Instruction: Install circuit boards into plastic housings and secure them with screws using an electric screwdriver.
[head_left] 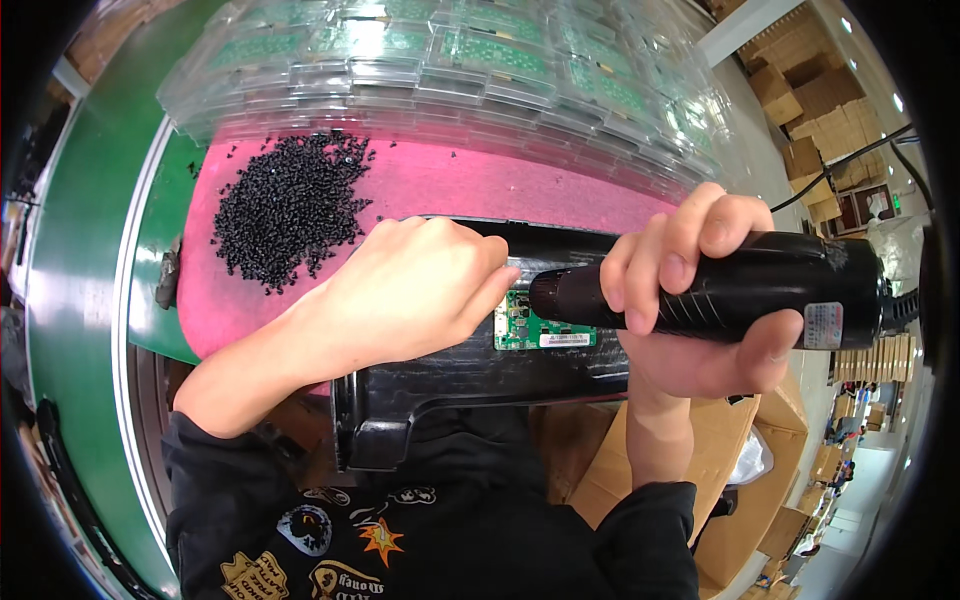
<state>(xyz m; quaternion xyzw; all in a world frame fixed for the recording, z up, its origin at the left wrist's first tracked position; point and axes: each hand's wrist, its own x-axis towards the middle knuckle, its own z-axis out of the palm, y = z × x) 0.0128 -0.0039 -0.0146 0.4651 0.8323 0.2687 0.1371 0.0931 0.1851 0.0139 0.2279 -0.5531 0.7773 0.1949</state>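
Observation:
My right hand is wrapped round a black electric screwdriver, which lies almost level with its nose pointing left. That nose is over a small green circuit board in a long black plastic housing. Beside the nose, at the board's upper left, my left hand is closed with thumb and fingers drawn together. Whatever its fingertips may pinch is hidden. The screwdriver's bit cannot be made out. Left of that hand, a heap of small black screws lies on a pink mat.
Stacked clear plastic trays with green boards stand along the mat's far side. A green surface with a pale metal edge runs down the left. An open cardboard box sits low on the right. A black cable hangs at the upper right.

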